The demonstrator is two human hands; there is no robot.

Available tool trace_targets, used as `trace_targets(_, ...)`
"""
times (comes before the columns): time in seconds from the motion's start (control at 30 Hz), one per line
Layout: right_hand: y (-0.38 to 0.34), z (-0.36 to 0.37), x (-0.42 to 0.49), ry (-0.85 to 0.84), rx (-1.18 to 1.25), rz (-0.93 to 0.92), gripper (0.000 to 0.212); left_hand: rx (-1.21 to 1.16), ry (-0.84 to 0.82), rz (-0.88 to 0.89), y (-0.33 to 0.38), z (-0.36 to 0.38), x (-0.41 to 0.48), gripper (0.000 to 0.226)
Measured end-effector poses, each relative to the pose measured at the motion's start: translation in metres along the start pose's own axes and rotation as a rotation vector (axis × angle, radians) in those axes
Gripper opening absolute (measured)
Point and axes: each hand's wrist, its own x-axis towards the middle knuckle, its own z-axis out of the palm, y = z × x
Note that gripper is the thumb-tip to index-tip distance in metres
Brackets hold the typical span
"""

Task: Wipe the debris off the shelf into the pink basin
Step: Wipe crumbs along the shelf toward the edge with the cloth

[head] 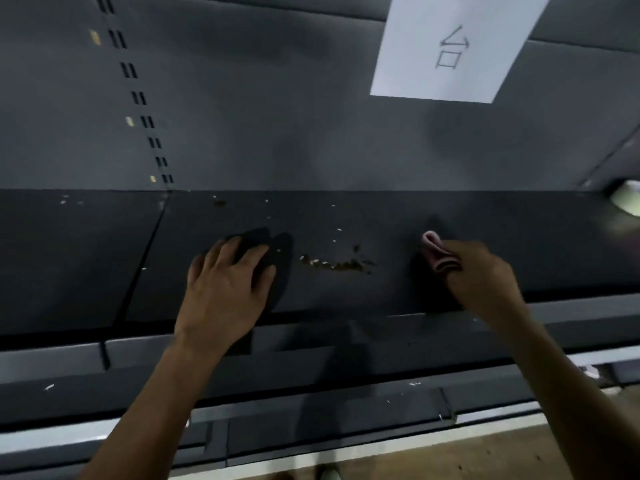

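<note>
The step in hand is the wiping itself, and it looks to be at its beginning. The right hand (481, 275) pinches a folded pink and white cloth (438, 254) between the thumb and the curled fingers. The free end of the cloth points forward and away from the palm, low over the shelf (519, 237). Whether the cloth touches the surface cannot be told.

The main line of debris (334, 264) lies to the left of this grip, between the two hands and apart from both. Smaller pale crumbs are scattered further back from the grip, towards the rear wall.

The left hand (225, 289) lies flat on the shelf on the other side of the debris. Its fingers are spread and only a little bent, over a dark flat shape (277, 251) which may be a sheet or only a shadow.

The pink basin is not plainly in view. A pale blurred thing (627, 199) at the far right, behind the grip, may be it.

In judgement, the next move needs the cloth pressed down and drawn through the debris towards wherever the basin waits, without scattering the crumbs. Both forearms reach up and forward from below, and the right wrist is bent inwards.
</note>
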Motion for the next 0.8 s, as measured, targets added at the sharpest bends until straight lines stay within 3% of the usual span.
trace_targets(0.03, 0.0, 0.005, -0.007, 0.039, -0.041, -0.02, 0.019, 0.003, 0.005, -0.009, 0.0, 0.0, 0.001, 0.045)
trace_targets(0.13, -0.029, 0.02, -0.025, 0.082, -0.058, -0.068, 0.025, 0.004, 0.023, -0.026, 0.003, -0.002, 0.001, 0.043)
trace_targets(0.27, -0.086, 0.04, -0.04, 0.064, 0.085, -0.206, 0.016, -0.005, 0.008, -0.032, 0.003, -0.004, 0.0, 0.042)
trace_targets(0.37, -0.123, 0.045, -0.039, -0.027, 0.15, -0.292, 0.028, -0.033, 0.013, -0.023, 0.0, -0.004, -0.001, 0.042)
trace_targets(0.47, -0.126, 0.042, -0.032, -0.077, 0.326, -0.327, 0.021, -0.051, 0.005, 0.003, -0.005, -0.003, 0.001, 0.044)
trace_targets(0.53, -0.104, 0.038, -0.024, -0.019, 0.383, -0.344, 0.011, -0.052, 0.003, 0.017, -0.007, -0.002, 0.002, 0.05)
trace_targets(0.67, -0.033, 0.026, 0.004, 0.118, 0.352, -0.262, 0.045, 0.006, 0.024, 0.001, 0.002, -0.002, 0.001, 0.046)
trace_targets(0.8, 0.025, 0.006, 0.024, 0.023, 0.243, -0.066, 0.069, 0.024, 0.023, -0.047, 0.013, 0.002, 0.004, 0.045)
